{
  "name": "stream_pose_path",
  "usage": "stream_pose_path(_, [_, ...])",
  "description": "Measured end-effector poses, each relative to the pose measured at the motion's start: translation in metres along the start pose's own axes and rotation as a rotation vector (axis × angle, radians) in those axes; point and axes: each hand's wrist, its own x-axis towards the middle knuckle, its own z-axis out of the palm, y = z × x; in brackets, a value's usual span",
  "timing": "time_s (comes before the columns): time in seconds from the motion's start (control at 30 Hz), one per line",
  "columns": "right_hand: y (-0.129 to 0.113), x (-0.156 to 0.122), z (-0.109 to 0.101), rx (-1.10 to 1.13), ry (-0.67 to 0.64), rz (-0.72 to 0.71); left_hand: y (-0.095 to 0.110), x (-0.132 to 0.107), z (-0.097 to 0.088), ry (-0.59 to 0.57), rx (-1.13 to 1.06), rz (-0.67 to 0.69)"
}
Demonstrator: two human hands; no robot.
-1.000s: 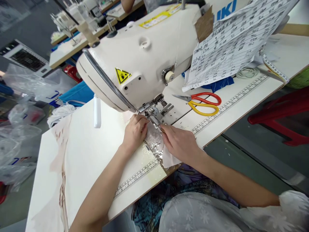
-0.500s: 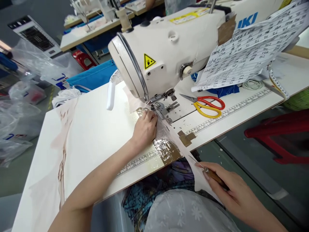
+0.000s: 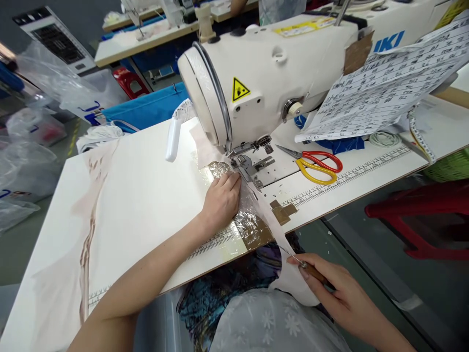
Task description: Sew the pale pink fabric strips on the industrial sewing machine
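A strip of pale pink fabric runs from under the presser foot of the white sewing machine over the table edge towards my lap. My left hand is closed, fingers curled down on the fabric's edge just in front of the presser foot. In my right hand is an awl with a wooden handle and a thin metal shaft. Its shaft lies across the hanging part of the strip, below the table edge. Thumb and fingers of that hand also touch the fabric's side.
Red-and-yellow-handled scissors lie right of the needle area. A paper sheet with writing leans against the machine. More pale fabric drapes over the table's left side. A red stool stands at right.
My right hand and the awl have shifted left and slightly down, and the strip's lower end has swung left and spread out. The left hand stays by the presser foot. The view has shifted slightly.
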Motion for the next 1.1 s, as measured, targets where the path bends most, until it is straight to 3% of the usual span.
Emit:
stream_pose_path(0.1, [-0.003, 0.006, -0.001, 0.115, -0.005, 0.052, -0.002, 0.0, -0.001, 0.004, -0.051, -0.029])
stream_pose_path(0.23, [0.004, 0.011, 0.006, 0.329, 0.083, 0.197, -0.01, 0.0, 0.0, 0.014, -0.124, -0.048])
stream_pose_path(0.47, [-0.007, 0.027, 0.031, 1.231, 0.186, 0.583, -0.024, 0.0, 0.003, 0.04, -0.191, 0.013])
stream_pose_path(0.57, [-0.016, 0.032, 0.04, 1.379, 0.175, 0.657, -0.028, -0.001, 0.004, 0.055, -0.212, 0.039])
stream_pose_path(0.67, [-0.018, 0.032, 0.041, 1.225, 0.142, 0.593, -0.025, -0.001, 0.005, 0.068, -0.178, 0.067])
stream_pose_path(0.9, [-0.017, 0.042, 0.027, 0.471, 0.158, 0.297, -0.014, 0.005, 0.008, 0.104, -0.076, 0.015])
stream_pose_path(1.1, [-0.024, 0.06, 0.02, 0.232, 0.178, 0.196, -0.022, 0.012, 0.009, 0.155, -0.091, 0.028])
